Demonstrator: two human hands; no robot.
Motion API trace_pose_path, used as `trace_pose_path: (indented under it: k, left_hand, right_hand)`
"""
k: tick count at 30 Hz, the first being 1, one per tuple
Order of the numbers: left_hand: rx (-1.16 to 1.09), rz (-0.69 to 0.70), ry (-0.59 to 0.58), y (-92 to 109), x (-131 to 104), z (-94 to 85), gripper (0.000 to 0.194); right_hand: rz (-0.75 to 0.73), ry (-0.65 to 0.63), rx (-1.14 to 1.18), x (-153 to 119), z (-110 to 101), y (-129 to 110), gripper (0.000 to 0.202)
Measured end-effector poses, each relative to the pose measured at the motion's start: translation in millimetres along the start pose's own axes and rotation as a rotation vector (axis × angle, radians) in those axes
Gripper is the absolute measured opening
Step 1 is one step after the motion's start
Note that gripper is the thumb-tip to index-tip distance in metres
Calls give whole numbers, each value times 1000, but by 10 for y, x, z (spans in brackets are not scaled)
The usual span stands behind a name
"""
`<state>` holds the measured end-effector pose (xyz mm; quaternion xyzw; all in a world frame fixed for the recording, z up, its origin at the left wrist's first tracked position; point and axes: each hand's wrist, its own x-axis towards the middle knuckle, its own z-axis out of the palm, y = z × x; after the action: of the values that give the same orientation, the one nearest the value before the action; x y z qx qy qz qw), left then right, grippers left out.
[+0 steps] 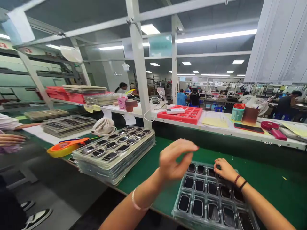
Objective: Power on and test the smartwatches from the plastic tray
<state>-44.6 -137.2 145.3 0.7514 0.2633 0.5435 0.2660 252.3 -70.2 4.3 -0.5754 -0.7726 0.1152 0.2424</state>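
Observation:
In front of me lies a clear plastic tray point(195, 191) on the green bench, with rows of dark, rounded rectangular pieces point(199, 186) in its pockets. My left hand point(177, 158), slightly blurred, is raised above the tray's far left corner. Its fingers are bent, with a gap to the thumb, and I see nothing in it. My right hand point(225, 170) rests at the tray's far edge, fingers curled together over a pocket. Whatever its fingertips grip is hidden. Left of my hands stands a tall stack of trays point(115, 151), its top one filled with similar silver-rimmed pieces.
An orange tape dispenser point(68, 147) and a small fan point(103, 126) sit by the stack. The raised shelf holds a red tray point(192, 115), a phone point(248, 128) and cups. At the left, a co-worker's hands point(11, 139) show beside more trays.

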Motion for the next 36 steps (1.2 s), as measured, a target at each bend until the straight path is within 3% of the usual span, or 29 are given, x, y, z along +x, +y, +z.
trace_pose_path:
  k: [3, 6, 9, 12, 17, 22, 24, 28, 31, 34, 36]
  left_hand:
    - [345, 32, -362, -509, 288, 543, 22]
    - [598, -45, -649, -1072, 292, 1037, 19]
    - [690, -74, -752, -1401, 205, 1271, 27]
    - [668, -68, -767, -1483, 202, 1247, 30]
    - [742, -48, -731, -1501, 260, 980, 19]
    - [683, -113, -805, -1610, 219, 843, 21]
    - [666, -122, -765, -1659, 262, 798, 22]
    - [617, -185, -622, -1704, 452, 711, 20]
    - [376, -252, -639, -1610, 603, 776, 26]
    - [-40, -383, -661, -1355, 758, 938, 56]
    - [-223, -331, -611, -1116, 869, 1017, 72]
  right_hand:
    - [21, -39, 7, -112, -5, 42, 14]
    - [21, -52, -8, -171, -13, 15, 17]
    - [25, -61, -34, -191, -21, -33, 26]
    - [43, -78, -54, -189, -2, -81, 30]
    - [67, -72, -27, -141, 22, -141, 20]
    - [37, -119, 71, -59, -1, -116, 16]
    - [29, -127, 134, -37, -4, -69, 12]
    - [92, -18, 332, 15, -46, 32, 7]
    - [162, 43, 559, 120, -194, 0, 14]
    - [134, 101, 761, 260, -484, -193, 23]
    - [80, 185, 805, 317, -728, -389, 29]
